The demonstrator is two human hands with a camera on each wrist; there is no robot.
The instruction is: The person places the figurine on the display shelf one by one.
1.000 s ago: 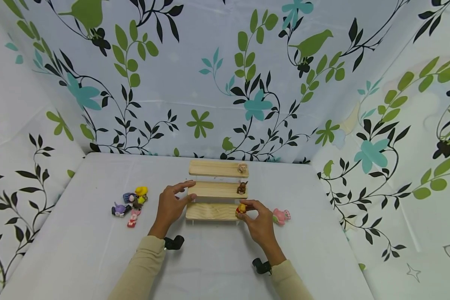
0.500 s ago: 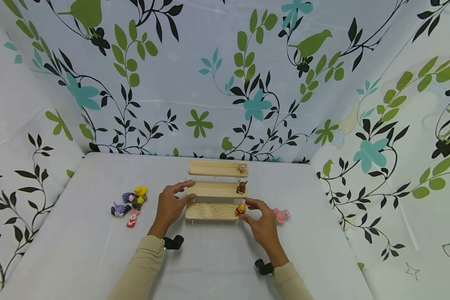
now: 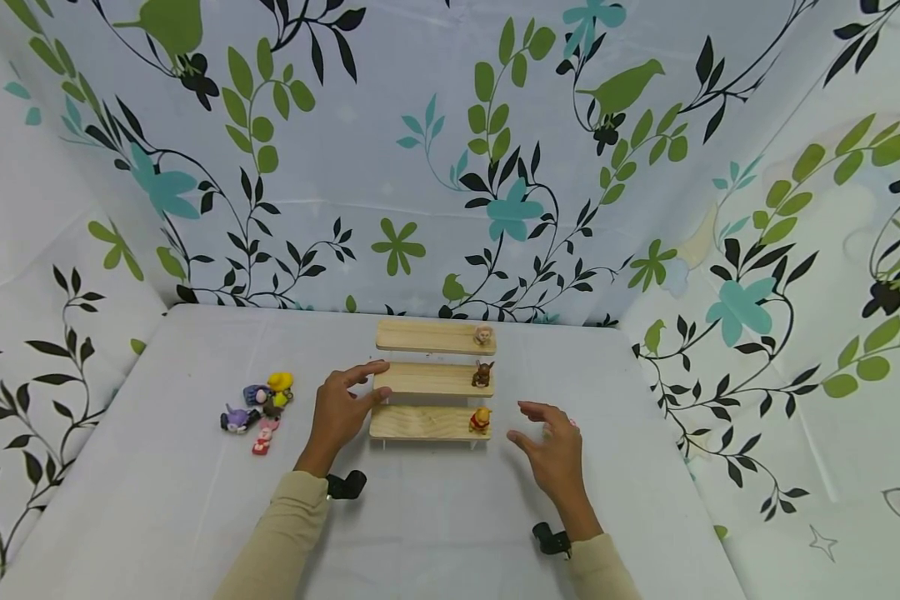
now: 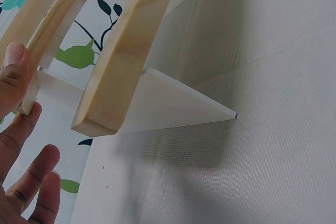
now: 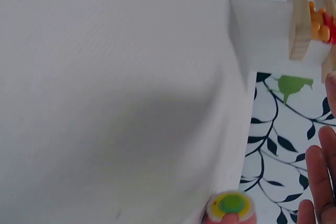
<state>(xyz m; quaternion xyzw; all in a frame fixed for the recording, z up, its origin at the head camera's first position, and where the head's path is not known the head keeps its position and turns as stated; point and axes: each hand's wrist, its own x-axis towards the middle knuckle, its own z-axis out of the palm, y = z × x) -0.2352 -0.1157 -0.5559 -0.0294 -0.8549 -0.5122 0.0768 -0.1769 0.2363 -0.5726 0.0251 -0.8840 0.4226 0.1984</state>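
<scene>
3 wooden tiers (image 3: pixel 412 423), 1 fig. each, all nr R edges; approx. 5 mixed figs. (image 3: pixel 258 394) bunched twd desk (image 3: pixel 420 517)'s L edge, 1 pink fig. (image 5: pixel 231 205) nr R hand (image 3: pixel 555 454). Bear fig. (image 3: pixel 480 420), yellow-orange w/ red top, sits upright at bottom tier's R edge. R hand released, fingers loosely bent, just beside. L hand (image 3: pixel 341 417) pinches middle tier (image 3: pixel 423 380)'s L edge.

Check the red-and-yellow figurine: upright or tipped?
Upright: the figurine is on the front shelf, head up, with the right hand apart from it.
</scene>
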